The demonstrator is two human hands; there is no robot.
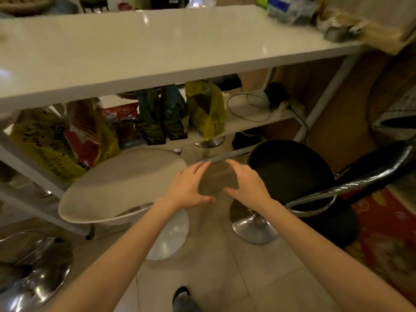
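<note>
A white stool [126, 183] with a round, flat seat stands on a chrome disc base on the tiled floor [225, 278], in front of the counter [157, 52]. To its right, apart from it, stands a black stool [290, 170] with a round seat, a low glossy backrest and a chrome base.

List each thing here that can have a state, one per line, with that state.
Left hand: open, holding nothing.
Right hand: open, holding nothing.
White stool: upright, left of the hands.
Black stool: upright, right of the hands.
Teal bags: standing on the lower shelf.
</note>
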